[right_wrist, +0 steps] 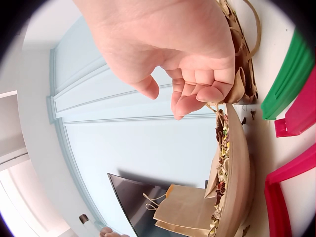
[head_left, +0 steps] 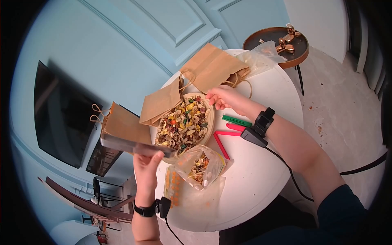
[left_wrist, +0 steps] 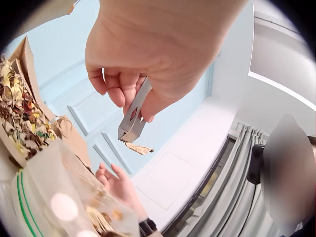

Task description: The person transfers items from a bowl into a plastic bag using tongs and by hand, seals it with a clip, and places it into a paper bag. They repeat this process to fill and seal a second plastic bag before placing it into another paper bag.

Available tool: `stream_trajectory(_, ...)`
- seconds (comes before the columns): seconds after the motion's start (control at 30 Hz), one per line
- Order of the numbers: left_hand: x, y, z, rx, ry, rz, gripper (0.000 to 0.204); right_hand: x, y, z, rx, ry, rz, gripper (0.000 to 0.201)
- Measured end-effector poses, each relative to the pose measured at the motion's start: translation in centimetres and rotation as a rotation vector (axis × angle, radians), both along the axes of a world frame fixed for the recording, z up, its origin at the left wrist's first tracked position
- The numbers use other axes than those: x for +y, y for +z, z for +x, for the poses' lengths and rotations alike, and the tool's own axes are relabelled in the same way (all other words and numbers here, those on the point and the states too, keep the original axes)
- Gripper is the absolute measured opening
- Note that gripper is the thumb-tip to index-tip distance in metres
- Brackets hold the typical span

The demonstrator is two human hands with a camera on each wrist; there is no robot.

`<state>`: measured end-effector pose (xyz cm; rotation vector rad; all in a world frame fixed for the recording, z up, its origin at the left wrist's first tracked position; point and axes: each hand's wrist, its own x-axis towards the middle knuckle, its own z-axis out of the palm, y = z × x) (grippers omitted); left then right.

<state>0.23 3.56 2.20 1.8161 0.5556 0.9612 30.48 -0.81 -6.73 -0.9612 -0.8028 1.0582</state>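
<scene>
Metal tongs (head_left: 132,146) are gripped in my left hand (head_left: 147,169), above the near left side of the bowl. In the left wrist view a tan dried petal (left_wrist: 139,148) sticks out from the tongs' tips. A round wooden bowl (head_left: 211,124) is heaped with potpourri (head_left: 183,122), a mix of dried petals, small cones and yellow, green and orange pieces. Beside it stands an open clear plastic bag (head_left: 188,169) with some potpourri inside. My right hand (head_left: 226,99) hovers by the bowl's far right rim, fingers loosely curled around nothing.
Brown paper bags (head_left: 214,67), (head_left: 163,102), (head_left: 126,124) stand or lie around the bowl. Green (head_left: 237,120) and pink (head_left: 222,145) sealing clips lie right of it on the white table (head_left: 253,179). Behind is a side table (head_left: 300,61) with balloon-dog figures.
</scene>
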Motion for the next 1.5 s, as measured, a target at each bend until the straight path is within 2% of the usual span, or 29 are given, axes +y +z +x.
stream_trajectory(0.07, -1.5, 0.0, -0.9, 0.128, -0.107, -0.042, 0.031, 0.0, 0.0, 0.0, 0.003, 0.006, 0.006, 0.028)
stream_trajectory(0.13, -2.1, -1.5, -1.8, 0.165, -0.052, -0.007, 0.042, -0.1, 0.1, -0.1, -0.006, -0.002, -0.010, 0.028)
stream_trajectory(0.23, -2.4, -1.4, -1.8, 0.255, -0.100, 0.052, 0.045, -0.2, 0.1, -0.2, -0.014, 0.002, -0.015, 0.029)
stream_trajectory(0.4, 1.9, -2.1, -1.5, 0.178, 0.032, 0.101, 0.038, -0.1, 0.0, -0.3, -0.022, -0.003, -0.011, 0.029)
stream_trajectory(0.47, 3.3, -2.3, -0.5, 0.165, 0.015, 0.085, 0.033, 0.0, -0.1, -0.1, -0.020, -0.011, -0.008, 0.029)
stream_trajectory(0.53, 5.7, -3.4, 0.0, 0.227, 0.053, 0.033, 0.031, 0.1, -0.1, -0.1, -0.022, -0.010, -0.008, 0.030)
stream_trajectory(0.57, 6.9, -4.5, -0.1, 0.255, 0.084, 0.104, 0.035, 0.1, -0.1, -0.1, -0.021, -0.012, -0.008, 0.030)
stream_trajectory(0.63, 8.2, -5.7, 0.2, 0.280, 0.070, 0.089, 0.038, -0.1, 0.2, -0.1, -0.013, -0.006, -0.012, 0.028)
stream_trajectory(0.83, 10.2, -8.3, 0.9, 0.346, 0.054, 0.058, 0.043, 0.1, 0.1, -0.1, -0.012, -0.010, -0.001, 0.028)
stream_trajectory(1.0, 10.5, -8.8, 1.5, 0.348, 0.065, 0.183, 0.039, 0.0, 0.2, -0.1, -0.025, -0.007, -0.012, 0.028)
stream_trajectory(1.03, 10.5, -8.8, 1.4, 0.348, 0.065, 0.183, 0.039, 0.0, 0.2, -0.1, -0.025, -0.009, -0.015, 0.028)
stream_trajectory(1.1, 10.0, -8.4, 1.5, 0.466, 0.151, 0.397, 0.035, 0.0, 0.2, -0.1, -0.023, -0.011, -0.015, 0.028)
stream_trajectory(1.13, 9.7, -8.0, 1.5, 0.466, 0.150, 0.398, 0.035, -0.1, 0.3, -0.1, -0.020, -0.014, -0.015, 0.028)
stream_trajectory(1.2, 8.7, -6.7, 1.8, 0.271, 0.142, 0.298, 0.033, 0.1, 0.1, 0.0, -0.029, -0.014, -0.018, 0.030)
stream_trajectory(1.3, 8.1, -4.8, 1.5, 0.137, 0.145, 0.216, 0.032, 0.2, -0.1, 0.0, -0.043, -0.015, -0.023, 0.032)
stream_trajectory(1.5, 1.6, -1.0, 0.5, 0.092, 0.031, 0.111, 0.034, 0.0, 0.3, -0.1, -0.030, -0.014, -0.022, 0.028)
